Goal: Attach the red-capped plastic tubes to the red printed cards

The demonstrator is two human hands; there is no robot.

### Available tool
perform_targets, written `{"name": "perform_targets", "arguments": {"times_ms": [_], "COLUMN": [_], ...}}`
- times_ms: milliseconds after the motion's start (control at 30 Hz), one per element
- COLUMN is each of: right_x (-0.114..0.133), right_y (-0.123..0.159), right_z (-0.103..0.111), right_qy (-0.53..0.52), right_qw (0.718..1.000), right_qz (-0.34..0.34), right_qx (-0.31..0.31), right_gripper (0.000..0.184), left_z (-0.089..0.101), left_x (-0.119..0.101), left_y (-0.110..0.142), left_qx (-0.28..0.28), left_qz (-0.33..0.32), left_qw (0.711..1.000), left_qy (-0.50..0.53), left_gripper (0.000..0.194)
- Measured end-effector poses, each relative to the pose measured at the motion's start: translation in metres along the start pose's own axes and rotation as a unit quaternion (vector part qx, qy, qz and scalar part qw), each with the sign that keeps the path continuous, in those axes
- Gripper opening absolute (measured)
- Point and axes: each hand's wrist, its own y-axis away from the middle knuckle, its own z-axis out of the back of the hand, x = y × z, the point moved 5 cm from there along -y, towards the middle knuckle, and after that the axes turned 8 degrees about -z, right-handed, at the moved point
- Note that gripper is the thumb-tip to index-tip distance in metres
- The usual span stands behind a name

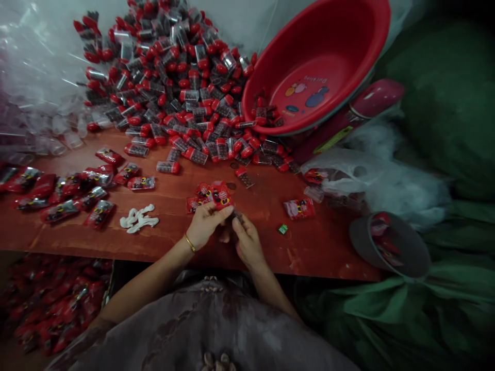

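In the head view, my left hand [203, 225] pinches a red printed packet [221, 195] near the front of the table. My right hand [248, 242] is closed just beside it, fingers around a small dark piece [236, 217], perhaps a filled tube; its shape is mostly hidden. Both hands almost touch. Under and behind the left fingers lie more red printed packets [192, 205]. A clear tube with a red cap and dark contents [244, 177] rests beyond my hands, in front of a large heap of similar tubes [189, 98].
A red basin [317, 56] tilts at the back right, beside a pink bottle [359, 111]. Filled packets [69, 188] and a white twisted piece [138, 218] lie left. Clear empty tubes [58, 129] stand behind them. At right are a plastic bag [394, 185] and a grey container [361, 242].
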Motion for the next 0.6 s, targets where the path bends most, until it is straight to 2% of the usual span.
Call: {"name": "perform_targets", "arguments": {"times_ms": [133, 200, 267, 333, 467, 600], "right_x": [0.006, 0.009, 0.012, 0.015, 0.019, 0.014], "right_y": [0.004, 0.006, 0.006, 0.006, 0.005, -0.004], "right_z": [0.006, 0.007, 0.005, 0.000, -0.007, -0.008], "right_qy": [0.098, 0.125, 0.136, 0.144, 0.147, 0.113], "right_qw": [0.993, 0.987, 0.984, 0.984, 0.988, 0.993], "right_qz": [0.033, 0.044, 0.046, 0.048, 0.035, 0.012], "right_qx": [-0.058, -0.094, -0.106, -0.088, -0.036, -0.040], "right_gripper": [0.028, 0.029, 0.030, 0.030, 0.031, 0.034], "left_z": [-0.004, -0.006, -0.007, -0.005, 0.006, 0.005], "left_x": [0.003, 0.007, 0.010, 0.010, 0.005, 0.013], "left_y": [0.001, 0.003, 0.005, 0.005, 0.003, 0.005], "left_qx": [-0.003, -0.001, 0.004, 0.000, -0.049, -0.042], "left_qz": [-0.021, -0.025, -0.021, -0.015, -0.001, 0.045], "left_qw": [1.000, 1.000, 1.000, 1.000, 0.998, 0.997], "left_qy": [0.017, 0.007, -0.006, 0.000, 0.028, 0.055], "left_gripper": [0.038, 0.041, 0.043, 0.044, 0.043, 0.046]}}
